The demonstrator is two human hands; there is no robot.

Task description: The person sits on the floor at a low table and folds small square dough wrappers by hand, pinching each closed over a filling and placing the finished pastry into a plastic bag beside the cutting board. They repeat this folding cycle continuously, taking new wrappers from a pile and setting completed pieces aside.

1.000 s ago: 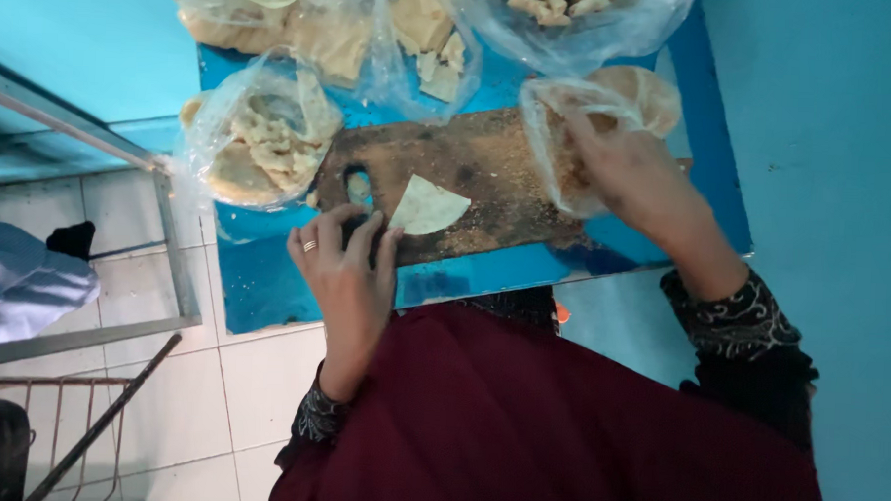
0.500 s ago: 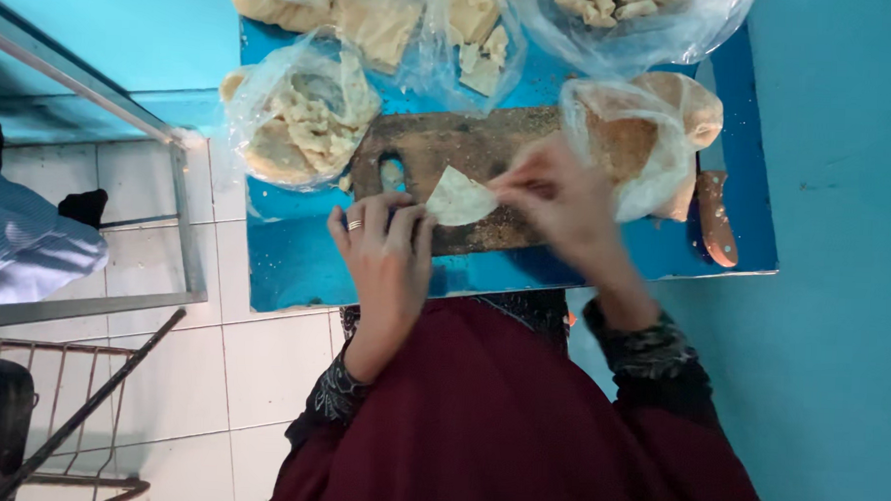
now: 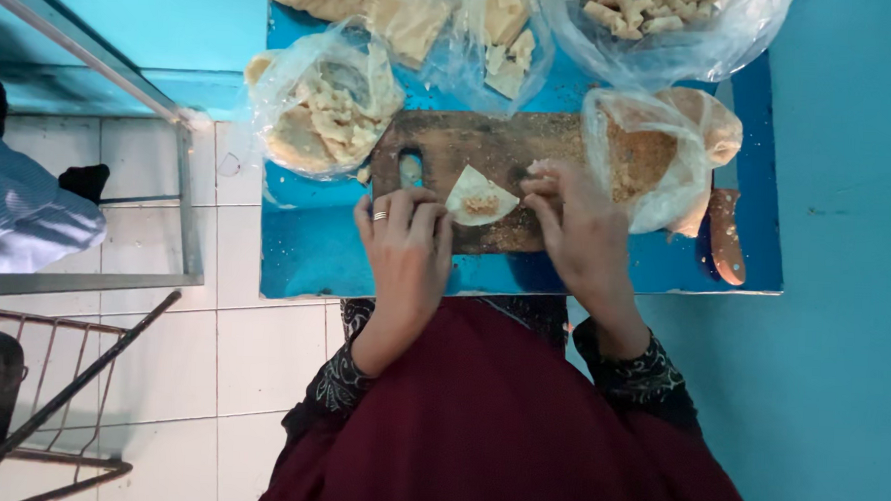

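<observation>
A small bright blue tabletop (image 3: 307, 256) fills the upper middle of the frame, seen from above, with white floor tiles at the lower left and a turquoise wall on the right. The person's dark red garment fills the bottom centre.

Across the table's middle lies a worn brown wooden cutting board (image 3: 479, 143) with a handle slot. Clear plastic bags surround it: a bag of pale dough scraps (image 3: 317, 103) at its left, a bag of brown crumbly filling (image 3: 646, 159) at its right, and more bags of pale pieces along the top edge. A wooden-handled knife (image 3: 727, 236) lies at the far right.

At the board's centre sits a thin pale triangular wrapper (image 3: 479, 197) with a little brown filling on it.

The left hand (image 3: 406, 244), wearing a ring, rests flat with open fingers, fingertips at the wrapper's left edge. The right hand (image 3: 580, 226) curls loosely, fingertips near the wrapper's right corner; I cannot tell whether it pinches it.

To do this well, judging by the layout, keep the filling centred and hold one edge steady while the other folds over.
</observation>
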